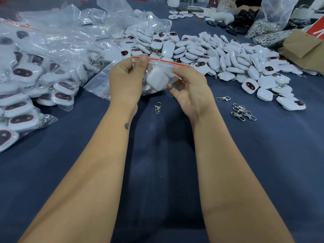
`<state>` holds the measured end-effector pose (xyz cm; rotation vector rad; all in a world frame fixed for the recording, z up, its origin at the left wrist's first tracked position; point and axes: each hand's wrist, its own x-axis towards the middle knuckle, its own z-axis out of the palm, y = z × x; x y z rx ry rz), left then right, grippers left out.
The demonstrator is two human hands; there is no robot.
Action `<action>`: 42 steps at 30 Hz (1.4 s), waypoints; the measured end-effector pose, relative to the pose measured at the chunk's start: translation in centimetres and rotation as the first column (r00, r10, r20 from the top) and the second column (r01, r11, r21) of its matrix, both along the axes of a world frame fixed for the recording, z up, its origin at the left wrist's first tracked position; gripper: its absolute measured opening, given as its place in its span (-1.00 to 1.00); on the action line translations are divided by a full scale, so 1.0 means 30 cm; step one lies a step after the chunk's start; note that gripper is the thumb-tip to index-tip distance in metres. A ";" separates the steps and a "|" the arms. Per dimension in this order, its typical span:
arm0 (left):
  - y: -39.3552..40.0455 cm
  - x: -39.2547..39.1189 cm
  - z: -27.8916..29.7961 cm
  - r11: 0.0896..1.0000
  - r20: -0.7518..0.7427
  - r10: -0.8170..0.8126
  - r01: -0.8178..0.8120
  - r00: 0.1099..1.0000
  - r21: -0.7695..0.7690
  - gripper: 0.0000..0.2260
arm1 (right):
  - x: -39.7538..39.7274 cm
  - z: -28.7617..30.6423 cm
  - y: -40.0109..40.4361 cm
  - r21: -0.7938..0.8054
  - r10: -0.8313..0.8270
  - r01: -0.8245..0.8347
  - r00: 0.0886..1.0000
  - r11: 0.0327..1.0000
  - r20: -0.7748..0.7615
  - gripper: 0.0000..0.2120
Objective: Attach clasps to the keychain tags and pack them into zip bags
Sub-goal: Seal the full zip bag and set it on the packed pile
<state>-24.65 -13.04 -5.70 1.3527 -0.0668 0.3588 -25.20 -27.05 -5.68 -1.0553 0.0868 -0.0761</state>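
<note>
Pinched at its red-striped top edge by both hands: 1 clear zip bag (158, 67), raised above the blue table cloth (157, 172). Left hand (125, 83) thumb pressed on the strip; right hand (190, 88) fingers curled on the bag's right side. Contents: white keychain tags (157, 80). Loose tag heap (228, 57) behind, right. Filled bags (26, 81) left. Metal clasps (242, 112) on cloth, right.

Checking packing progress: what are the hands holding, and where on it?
Both hold one clear zip bag with white tags inside. The left hand pinches its red-striped top edge; the right hand grips the top edge's other end.
</note>
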 end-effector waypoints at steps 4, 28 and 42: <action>0.004 0.000 0.005 1.000 -0.029 -0.025 0.025 0.999 -0.009 -0.74 | -0.008 0.004 0.003 -0.108 0.015 -0.015 1.000 0.994 0.005 -0.91; -0.016 0.001 -0.011 0.995 -0.021 -0.081 0.082 0.996 0.060 -0.92 | -0.062 0.055 0.030 -0.728 -0.225 0.391 0.920 0.563 0.320 -0.82; -0.027 -0.008 -0.015 0.982 0.051 -0.026 0.016 0.998 0.187 -0.87 | -0.065 0.060 0.054 -0.742 -0.173 0.450 0.889 0.498 0.423 -0.79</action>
